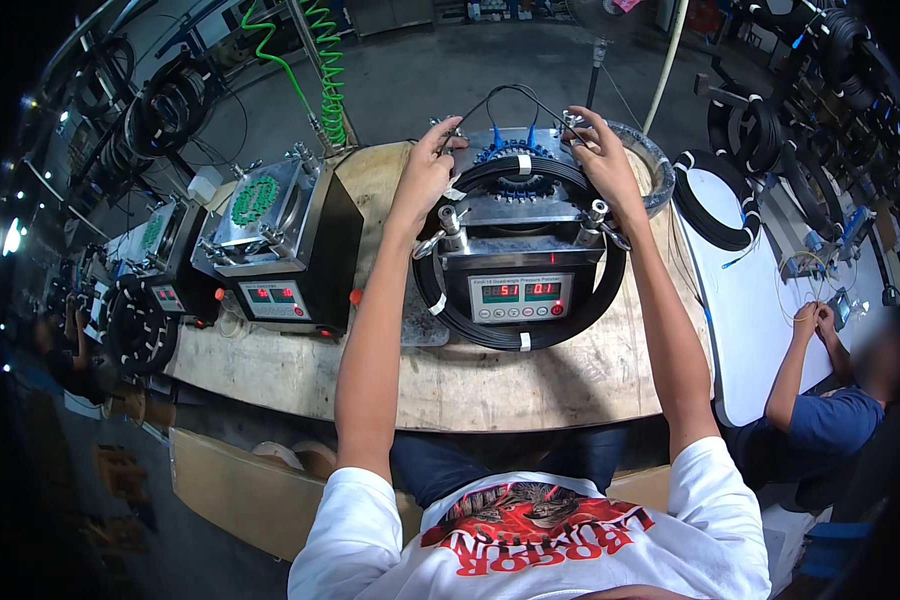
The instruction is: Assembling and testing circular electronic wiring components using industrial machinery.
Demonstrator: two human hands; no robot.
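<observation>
A polishing machine (522,262) with a lit red and green display stands before me on the wooden bench. A coil of black cable (440,302) with white ties hangs around its front. Blue fibre connectors (531,134) stand in the round fixture on its top plate, with thin black leads looping above them. My left hand (428,172) has its thumb and fingers closed around the far left corner clamp (454,128). Opposite it, my right hand (604,162) grips the far right corner clamp (571,121). Both near corner clamps (453,228) stand free of my hands.
Two similar machines (275,250) with green round fixtures stand to the left on the wooden bench (470,390). Green coiled air hoses (328,80) hang behind. Black cable coils (715,200) lie on a white table (735,340) at right, where a co-worker (820,400) handles yellow cable.
</observation>
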